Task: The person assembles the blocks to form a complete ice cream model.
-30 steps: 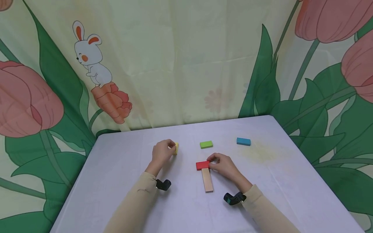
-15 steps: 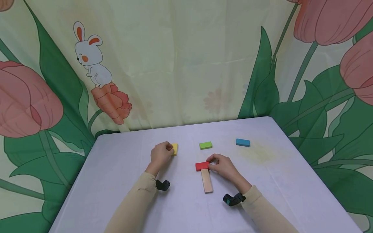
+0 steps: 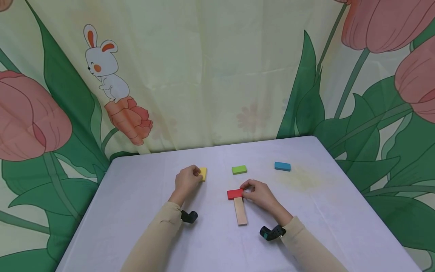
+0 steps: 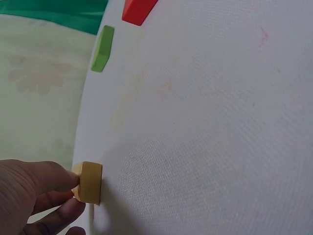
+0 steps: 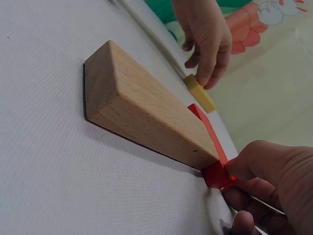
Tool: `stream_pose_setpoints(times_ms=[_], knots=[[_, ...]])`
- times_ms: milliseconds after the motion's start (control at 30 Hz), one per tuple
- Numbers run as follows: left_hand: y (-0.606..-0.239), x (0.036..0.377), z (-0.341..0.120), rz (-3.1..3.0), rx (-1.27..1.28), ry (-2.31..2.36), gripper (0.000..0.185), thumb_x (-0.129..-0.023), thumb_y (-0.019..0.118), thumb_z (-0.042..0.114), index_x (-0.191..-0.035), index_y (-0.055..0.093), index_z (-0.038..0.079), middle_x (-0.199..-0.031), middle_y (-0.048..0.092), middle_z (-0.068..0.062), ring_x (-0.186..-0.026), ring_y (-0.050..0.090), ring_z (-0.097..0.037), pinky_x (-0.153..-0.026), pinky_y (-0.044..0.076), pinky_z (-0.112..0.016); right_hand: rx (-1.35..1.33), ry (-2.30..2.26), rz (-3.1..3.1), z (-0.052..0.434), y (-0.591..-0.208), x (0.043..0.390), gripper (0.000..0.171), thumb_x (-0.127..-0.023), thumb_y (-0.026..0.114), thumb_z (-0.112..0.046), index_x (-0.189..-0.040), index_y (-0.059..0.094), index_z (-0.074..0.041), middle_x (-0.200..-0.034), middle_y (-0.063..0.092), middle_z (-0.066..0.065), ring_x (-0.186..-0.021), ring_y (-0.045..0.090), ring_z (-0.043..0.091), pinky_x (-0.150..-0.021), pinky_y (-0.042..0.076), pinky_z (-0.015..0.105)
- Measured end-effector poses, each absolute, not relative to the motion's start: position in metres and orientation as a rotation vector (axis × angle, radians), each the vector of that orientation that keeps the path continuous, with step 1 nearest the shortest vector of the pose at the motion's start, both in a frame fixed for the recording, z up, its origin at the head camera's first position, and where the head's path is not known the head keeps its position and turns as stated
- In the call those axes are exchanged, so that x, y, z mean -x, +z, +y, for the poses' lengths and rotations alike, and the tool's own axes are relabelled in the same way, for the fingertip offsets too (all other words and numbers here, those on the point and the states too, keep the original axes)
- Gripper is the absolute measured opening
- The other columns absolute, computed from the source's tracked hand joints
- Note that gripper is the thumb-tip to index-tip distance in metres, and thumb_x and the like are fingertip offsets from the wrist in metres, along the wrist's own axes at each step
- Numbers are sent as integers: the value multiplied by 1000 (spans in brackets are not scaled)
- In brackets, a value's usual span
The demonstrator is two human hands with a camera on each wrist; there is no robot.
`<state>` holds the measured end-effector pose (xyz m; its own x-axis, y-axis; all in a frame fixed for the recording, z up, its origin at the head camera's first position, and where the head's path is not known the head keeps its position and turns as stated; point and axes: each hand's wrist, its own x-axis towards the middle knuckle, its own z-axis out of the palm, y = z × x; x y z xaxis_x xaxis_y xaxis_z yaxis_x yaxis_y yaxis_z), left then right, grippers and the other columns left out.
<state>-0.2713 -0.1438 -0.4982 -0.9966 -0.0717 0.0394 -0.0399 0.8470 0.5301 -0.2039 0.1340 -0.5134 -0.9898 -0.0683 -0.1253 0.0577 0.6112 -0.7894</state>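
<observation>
Left hand [image 3: 186, 180] pinches flat yellow block [image 3: 202, 174]; right hand [image 3: 259, 195] grips red block [image 3: 235, 194].

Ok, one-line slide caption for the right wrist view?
Right hand pinches the red block butted against the plain wooden block; beyond, left hand holds the yellow block.

On the table [image 3: 142, 196], four blocks [image 3: 239, 169] form a far row; the long wooden block [image 3: 240, 211] lies nearer, abutting one.
</observation>
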Motion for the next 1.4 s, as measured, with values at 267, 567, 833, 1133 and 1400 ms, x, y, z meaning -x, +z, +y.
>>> stream_pose_setpoints(times_ms=[267, 567, 833, 1133, 1400], knots=[[-501, 271, -141, -2929, -105, -916, 13, -87, 76, 16, -99, 73, 12, -94, 73, -1, -85, 66, -20, -80, 51, -38, 13, -1325, 2691, 134, -513, 205, 18, -90, 75, -14, -108, 74, -16, -104, 69, 1, -84, 52, 19, -69, 45, 30], [-501, 268, -135, -2940, -57, -986, 10, -90, 75, 18, -99, 79, 17, -99, 76, 1, -94, 67, -21, -85, 52, -40, 7, -1325, 2684, 134, -514, 205, 19, -90, 74, -14, -109, 74, -15, -104, 69, 1, -84, 52, 19, -68, 45, 29], [-500, 268, -128, -2958, -27, -1050, 14, -93, 71, 13, -102, 82, 18, -116, 76, -3, -114, 67, -26, -97, 52, -45, 1, -1319, 2688, 135, -514, 206, 19, -90, 74, -14, -109, 74, -15, -101, 68, 1, -84, 52, 19, -68, 43, 30], [-504, 265, -123, -2937, 79, -1118, 22, -94, 65, 3, -103, 82, 14, -120, 75, -7, -124, 64, -29, -105, 50, -48, -6, -1325, 2679, 134, -515, 205, 19, -90, 74, -13, -109, 74, -16, -104, 69, 1, -86, 52, 19, -68, 45, 29], [-507, 261, -113, -2955, 87, -1172, 27, -96, 60, 1, -105, 82, 16, -124, 74, -6, -128, 62, -28, -108, 48, -48, -21, -1314, 2680, 133, -516, 205, 19, -90, 74, -14, -110, 74, -16, -103, 68, 1, -87, 52, 19, -69, 45, 29]])
